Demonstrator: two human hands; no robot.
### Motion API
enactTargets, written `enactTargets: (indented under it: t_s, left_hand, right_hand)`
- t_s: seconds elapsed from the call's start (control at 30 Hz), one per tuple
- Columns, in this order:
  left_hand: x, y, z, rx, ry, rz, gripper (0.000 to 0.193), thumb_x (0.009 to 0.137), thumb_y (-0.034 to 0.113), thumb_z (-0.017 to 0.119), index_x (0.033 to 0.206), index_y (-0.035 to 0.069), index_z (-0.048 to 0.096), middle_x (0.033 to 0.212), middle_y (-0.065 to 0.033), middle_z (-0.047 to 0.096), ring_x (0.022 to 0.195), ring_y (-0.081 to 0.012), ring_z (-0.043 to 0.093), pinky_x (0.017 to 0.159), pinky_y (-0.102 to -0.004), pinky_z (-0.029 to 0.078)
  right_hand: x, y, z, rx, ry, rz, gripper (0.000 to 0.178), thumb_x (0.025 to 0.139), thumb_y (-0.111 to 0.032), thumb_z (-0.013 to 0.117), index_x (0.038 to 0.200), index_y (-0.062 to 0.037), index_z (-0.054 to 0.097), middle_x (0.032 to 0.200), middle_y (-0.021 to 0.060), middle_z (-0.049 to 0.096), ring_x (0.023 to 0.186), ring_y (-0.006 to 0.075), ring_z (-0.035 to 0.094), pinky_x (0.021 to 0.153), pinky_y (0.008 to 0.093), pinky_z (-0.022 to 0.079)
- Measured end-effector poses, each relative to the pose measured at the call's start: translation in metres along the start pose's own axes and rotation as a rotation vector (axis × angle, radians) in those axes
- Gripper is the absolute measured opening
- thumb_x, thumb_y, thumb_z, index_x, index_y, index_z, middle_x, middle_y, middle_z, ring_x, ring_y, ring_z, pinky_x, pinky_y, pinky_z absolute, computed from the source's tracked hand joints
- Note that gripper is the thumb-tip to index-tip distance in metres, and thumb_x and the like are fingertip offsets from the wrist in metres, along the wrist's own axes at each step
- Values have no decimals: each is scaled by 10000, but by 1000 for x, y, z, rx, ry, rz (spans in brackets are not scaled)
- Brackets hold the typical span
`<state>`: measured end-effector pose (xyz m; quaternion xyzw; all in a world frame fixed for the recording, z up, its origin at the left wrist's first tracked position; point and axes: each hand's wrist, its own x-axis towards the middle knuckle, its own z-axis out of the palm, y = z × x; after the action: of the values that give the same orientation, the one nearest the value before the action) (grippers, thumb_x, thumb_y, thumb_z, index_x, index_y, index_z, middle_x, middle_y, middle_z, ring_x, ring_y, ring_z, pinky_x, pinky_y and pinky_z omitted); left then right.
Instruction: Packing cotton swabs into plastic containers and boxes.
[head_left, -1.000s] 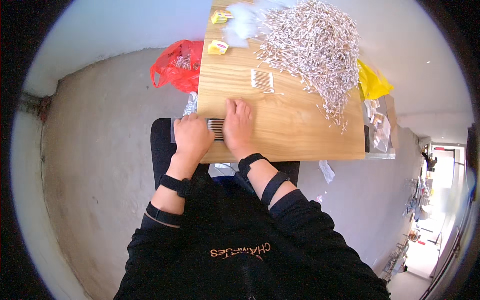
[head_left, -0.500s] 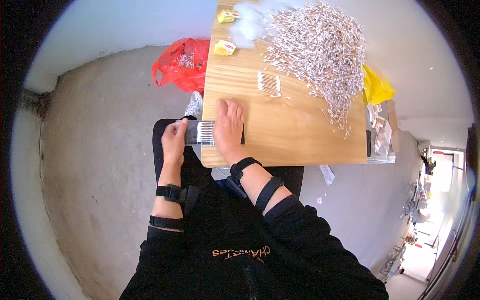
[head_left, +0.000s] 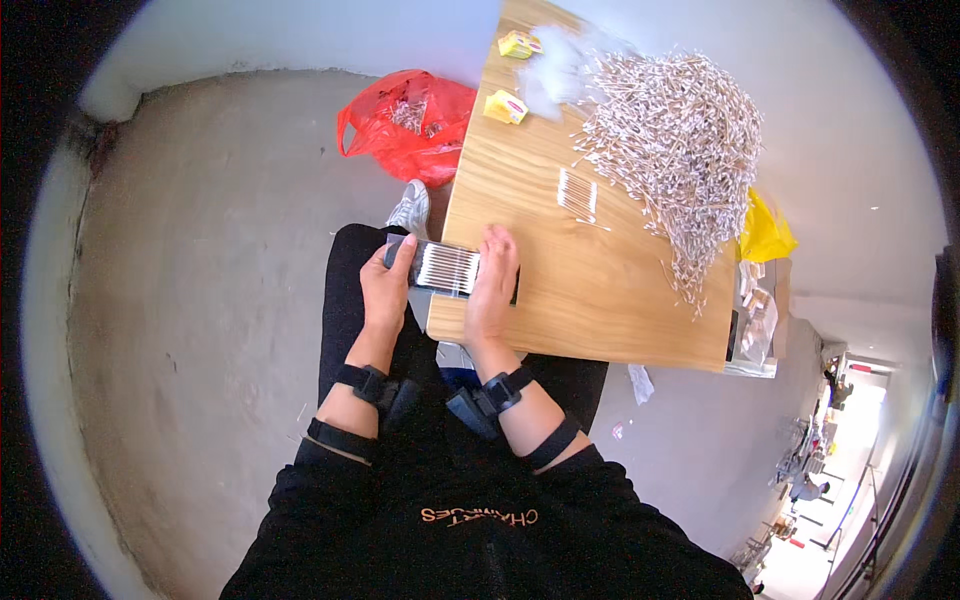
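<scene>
At the table's near left corner, a clear plastic bag (head_left: 418, 267) holds a row of cotton swabs (head_left: 449, 268). My left hand (head_left: 385, 288) grips the bag's left end, thumb on top, out past the table edge. My right hand (head_left: 490, 287) lies across the bag's right part at the table edge, fingers stretched out and close together. A dark edge of the bag shows just beyond this palm. What lies under my right hand is hidden. Farther up the table is a small row of loose swabs (head_left: 577, 196).
A big heap of cotton swabs (head_left: 680, 140) covers the far right of the wooden table (head_left: 560, 310). Two small yellow packets (head_left: 505, 107) and clear plastic film (head_left: 550, 80) lie far left. A red bag (head_left: 425, 150) stands beyond the left edge; a yellow bag (head_left: 765, 228) hangs at right.
The view has shifted, so the table sits farther right in the picture. My right hand has turned more onto its edge, and more of the swab row shows between my hands.
</scene>
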<state>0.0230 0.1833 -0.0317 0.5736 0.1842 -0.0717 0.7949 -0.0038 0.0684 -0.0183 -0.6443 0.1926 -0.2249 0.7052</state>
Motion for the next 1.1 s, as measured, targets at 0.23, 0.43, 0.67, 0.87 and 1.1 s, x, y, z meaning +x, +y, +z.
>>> enactTargets:
  t_s: [0.23, 0.43, 0.67, 0.87, 1.1]
  left_hand:
    - [3, -1, 0, 219, 35, 141, 240, 903, 212, 647, 828, -16, 652, 713, 30, 592, 670, -37, 488, 587, -226, 419]
    - [0, -1, -6, 26, -7, 5, 294, 952, 268, 568, 838, 5, 632, 731, 49, 538, 693, -44, 453, 637, -223, 393]
    - [0, 9, -11, -96, -14, -32, 352, 998, 328, 462, 859, 40, 609, 786, 19, 564, 744, -66, 492, 724, -241, 406]
    - [3, 5, -9, -82, -36, -64, 305, 993, 312, 482, 875, 57, 600, 791, 21, 569, 751, -63, 500, 742, -230, 411]
    - [4, 4, -11, -150, -73, -99, 260, 989, 284, 498, 897, 63, 598, 804, 28, 577, 747, -47, 508, 723, -216, 424]
  right_hand:
    - [-1, 4, 10, 42, -35, 50, 461, 1011, -309, 399, 1314, 38, 394, 1304, 156, 463, 1267, 233, 418, 1099, 356, 301]
    - [85, -21, 8, -485, -110, -147, 392, 868, -114, 603, 1228, -20, 480, 1131, 147, 498, 1081, 254, 474, 945, 388, 407]
    - [205, -35, 26, -973, -113, -644, 502, 718, -111, 725, 1185, -45, 555, 1021, 157, 501, 1032, 318, 465, 896, 414, 411]
    - [238, -29, 23, -1151, -267, -582, 411, 650, -234, 790, 1025, -99, 693, 961, 133, 535, 959, 314, 513, 850, 413, 437]
    - [246, -25, 22, -1120, -302, -598, 320, 664, -267, 785, 937, -110, 729, 932, 129, 576, 932, 299, 546, 825, 401, 453]
